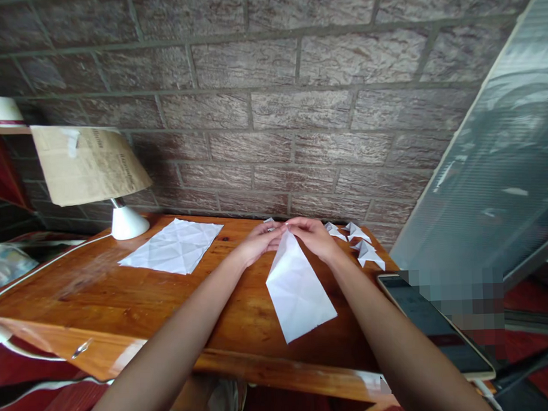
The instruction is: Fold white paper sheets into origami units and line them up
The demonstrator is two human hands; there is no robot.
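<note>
A white sheet of paper (299, 288), creased and partly folded, hangs between my hands over the middle of the wooden table (242, 314). Its narrow upper tip is pinched by my left hand (261, 242) and my right hand (313, 235), whose fingertips meet there. The wide lower end points toward me, near the front edge. Several small folded paper pieces (368, 254) lie just right of my right hand. Left of my hands rests a stack of creased white paper squares (174, 248). A bit of white paper shows behind my left fingers, mostly hidden.
A lamp (128, 222) with a brown paper shade stands at the back left, its white cord running left. A tablet (435, 323) lies along the right edge beside my right forearm. The brick wall (271, 121) closes off the back. A paper cup (3, 111) sits on a shelf.
</note>
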